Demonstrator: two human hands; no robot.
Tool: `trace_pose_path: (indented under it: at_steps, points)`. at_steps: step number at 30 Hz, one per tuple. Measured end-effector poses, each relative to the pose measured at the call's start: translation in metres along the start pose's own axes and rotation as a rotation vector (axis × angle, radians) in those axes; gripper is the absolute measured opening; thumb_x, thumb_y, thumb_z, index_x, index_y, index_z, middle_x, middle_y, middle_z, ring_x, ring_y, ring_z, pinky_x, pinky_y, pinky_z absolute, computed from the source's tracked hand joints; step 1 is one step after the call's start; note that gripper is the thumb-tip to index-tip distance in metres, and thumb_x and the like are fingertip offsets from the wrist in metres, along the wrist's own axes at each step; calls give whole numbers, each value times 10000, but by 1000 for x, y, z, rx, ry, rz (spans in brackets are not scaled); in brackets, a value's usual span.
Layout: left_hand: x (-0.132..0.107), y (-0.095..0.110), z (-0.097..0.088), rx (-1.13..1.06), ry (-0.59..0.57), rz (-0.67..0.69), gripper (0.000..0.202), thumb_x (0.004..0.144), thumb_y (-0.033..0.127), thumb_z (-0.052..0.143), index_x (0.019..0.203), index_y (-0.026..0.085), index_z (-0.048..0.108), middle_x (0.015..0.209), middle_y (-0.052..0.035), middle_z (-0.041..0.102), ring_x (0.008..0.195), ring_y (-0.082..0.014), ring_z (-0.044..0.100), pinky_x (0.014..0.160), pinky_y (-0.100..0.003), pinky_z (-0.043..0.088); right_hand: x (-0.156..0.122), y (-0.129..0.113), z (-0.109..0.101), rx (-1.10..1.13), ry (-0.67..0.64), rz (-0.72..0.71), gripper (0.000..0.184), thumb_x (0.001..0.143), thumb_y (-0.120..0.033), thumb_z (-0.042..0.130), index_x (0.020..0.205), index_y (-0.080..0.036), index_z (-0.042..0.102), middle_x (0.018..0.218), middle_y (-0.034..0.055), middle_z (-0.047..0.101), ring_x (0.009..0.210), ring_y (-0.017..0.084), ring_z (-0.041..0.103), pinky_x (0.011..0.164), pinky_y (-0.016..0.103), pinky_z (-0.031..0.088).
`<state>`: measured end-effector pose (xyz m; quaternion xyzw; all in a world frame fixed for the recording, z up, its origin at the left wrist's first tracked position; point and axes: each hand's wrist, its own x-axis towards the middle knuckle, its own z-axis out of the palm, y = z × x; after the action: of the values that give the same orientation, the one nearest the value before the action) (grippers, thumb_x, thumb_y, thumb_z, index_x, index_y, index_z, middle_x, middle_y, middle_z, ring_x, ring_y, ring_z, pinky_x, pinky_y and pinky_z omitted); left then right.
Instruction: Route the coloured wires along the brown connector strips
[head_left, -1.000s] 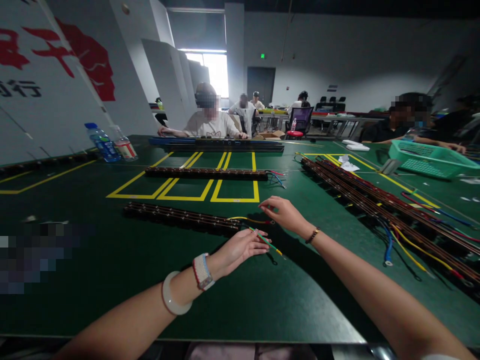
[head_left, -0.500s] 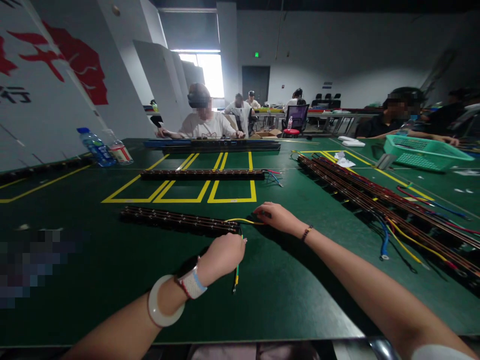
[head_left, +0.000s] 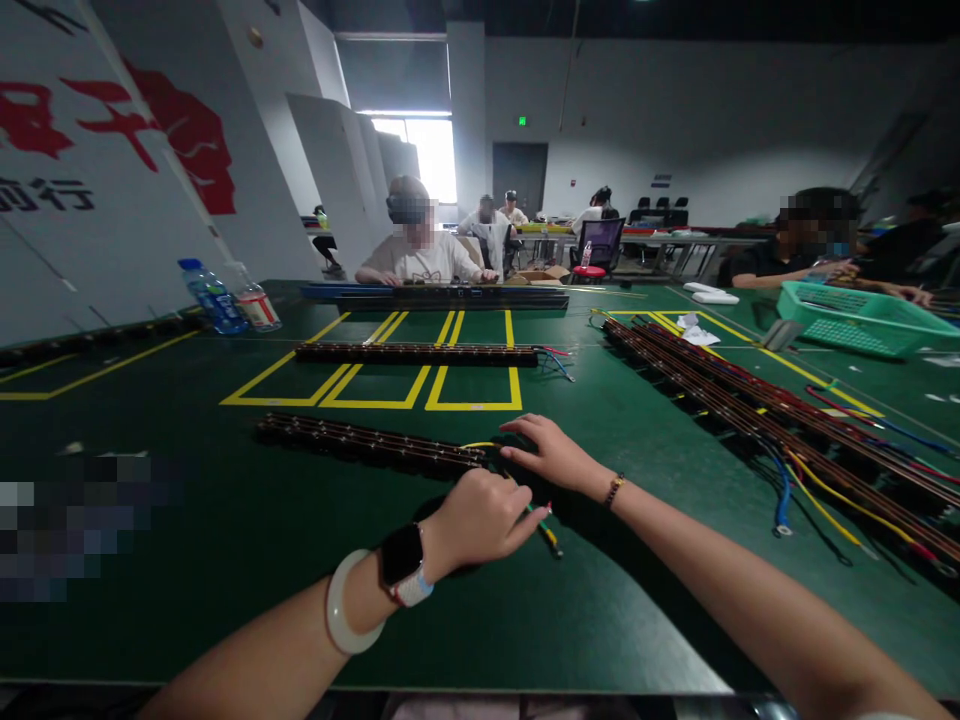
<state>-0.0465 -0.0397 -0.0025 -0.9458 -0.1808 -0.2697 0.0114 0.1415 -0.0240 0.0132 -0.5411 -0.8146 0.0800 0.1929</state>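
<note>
A long dark strip [head_left: 367, 442] with coloured wires at its right end lies on the green table [head_left: 225, 540] in front of me. My left hand [head_left: 480, 518], with a watch and a pale bangle on the wrist, is closed in a pinch around a green-and-yellow wire [head_left: 546, 528] just past the strip's right end. My right hand [head_left: 547, 452] lies flat with fingers stretched out, pressing on the wires at that same end, next to a yellow wire [head_left: 480, 444].
A second strip [head_left: 416, 352] lies across yellow floor-style markings [head_left: 450, 404]. A bundle of several strips with loose wires [head_left: 757, 405] runs along the right. Two bottles [head_left: 225, 297] stand at the left, a green basket [head_left: 862, 318] at far right. Other people sit at the table's far edge.
My left hand turned and swung the green-and-yellow wire from pointing toward me to pointing right. My right hand slid slightly toward me along the strip's end.
</note>
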Motion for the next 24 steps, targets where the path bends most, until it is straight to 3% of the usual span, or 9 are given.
trace_pose_path:
  at_steps: [3,7,9,13,17,24]
  points:
    - [0,-1,4,-70,256,216,323,896,306,433,642,142,546,607,-29,551,568,-127,499,577,-284,336,3,-19,8,-31,-15,-44,530,815,-410,622,1274,-167,515,1220,88,536,1109,202,486,986,333,362]
    - [3,-6,6,-73,364,288,292,867,258,480,598,148,500,575,-14,522,537,-115,431,542,-286,265,11,-29,25,-114,-57,-30,502,817,-118,511,1317,-138,469,1198,95,542,1086,189,490,979,322,360]
    - [3,-9,8,-66,392,293,281,854,253,500,592,152,497,563,-6,517,524,-115,416,541,-290,262,16,-29,29,-120,-81,-8,450,813,-70,472,1254,-146,526,1119,87,569,1025,177,512,940,304,383]
    - [3,-11,12,-68,407,308,272,845,257,513,591,158,501,544,2,509,506,-116,408,536,-296,260,26,-27,30,-70,-73,21,247,809,-165,578,1053,-136,599,1012,83,576,897,156,532,834,263,424]
    - [2,-10,15,-57,408,325,271,840,262,518,590,161,492,534,6,501,479,-116,392,522,-297,243,42,-18,32,-68,-45,71,388,741,-334,698,1037,-116,573,991,80,561,852,161,531,777,267,436]
    - [1,-11,14,-68,412,330,260,846,260,502,605,166,485,533,12,498,483,-122,408,512,-288,219,82,-5,41,-182,-107,81,366,807,-423,628,1037,-140,601,1033,92,533,847,157,548,754,258,424]
